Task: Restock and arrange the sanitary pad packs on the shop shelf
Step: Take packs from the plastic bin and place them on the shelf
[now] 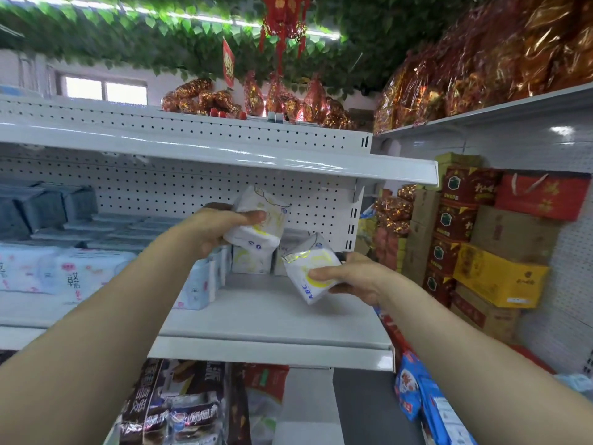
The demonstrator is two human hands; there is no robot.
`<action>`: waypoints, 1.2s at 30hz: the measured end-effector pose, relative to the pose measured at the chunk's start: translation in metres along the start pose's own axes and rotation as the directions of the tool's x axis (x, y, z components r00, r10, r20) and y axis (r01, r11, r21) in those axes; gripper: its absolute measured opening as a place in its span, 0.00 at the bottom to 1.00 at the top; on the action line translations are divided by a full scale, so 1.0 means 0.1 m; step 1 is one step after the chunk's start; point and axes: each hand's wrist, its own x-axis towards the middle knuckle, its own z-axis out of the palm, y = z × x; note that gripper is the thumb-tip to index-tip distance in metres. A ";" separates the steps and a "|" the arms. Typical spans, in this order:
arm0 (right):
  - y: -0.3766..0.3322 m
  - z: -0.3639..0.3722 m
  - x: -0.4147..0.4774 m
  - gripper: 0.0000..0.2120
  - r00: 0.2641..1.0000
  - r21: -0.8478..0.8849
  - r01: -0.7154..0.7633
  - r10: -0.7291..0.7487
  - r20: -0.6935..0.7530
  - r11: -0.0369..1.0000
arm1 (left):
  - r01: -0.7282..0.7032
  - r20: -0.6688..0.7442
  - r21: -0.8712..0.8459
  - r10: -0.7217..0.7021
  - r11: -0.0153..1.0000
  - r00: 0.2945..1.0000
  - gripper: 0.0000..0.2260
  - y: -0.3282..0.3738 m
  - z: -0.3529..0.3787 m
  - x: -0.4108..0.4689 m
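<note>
Left hand (210, 231), right hand (356, 277), glossy packs (268, 234)

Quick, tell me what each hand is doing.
Left hand: grips upper white pad pack.
Right hand: grips lower white pad pack.

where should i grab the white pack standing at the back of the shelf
Probably by its top edge, pinched front to back, coming from the front and above. The standing pack is upright with blue packs close on its left and another pack on its right, so its sides look blocked.
</note>
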 end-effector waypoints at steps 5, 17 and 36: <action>-0.08 -0.07 -0.02 0.21 0.998 -0.147 0.050 -0.054 -0.029 0.988 | 0.010 0.098 0.483 -0.066 0.876 0.993 0.35 0.17 -0.14 0.34; -0.13 -0.22 0.12 0.29 0.999 -0.298 -0.015 0.024 0.027 0.954 | -0.094 0.249 0.805 -0.191 0.586 0.949 0.38 -0.03 0.00 0.50; 0.12 -0.11 0.10 0.28 0.985 0.242 0.063 -0.022 -0.170 0.968 | -0.185 0.312 0.839 -0.173 0.511 0.934 0.26 -0.02 -0.12 0.53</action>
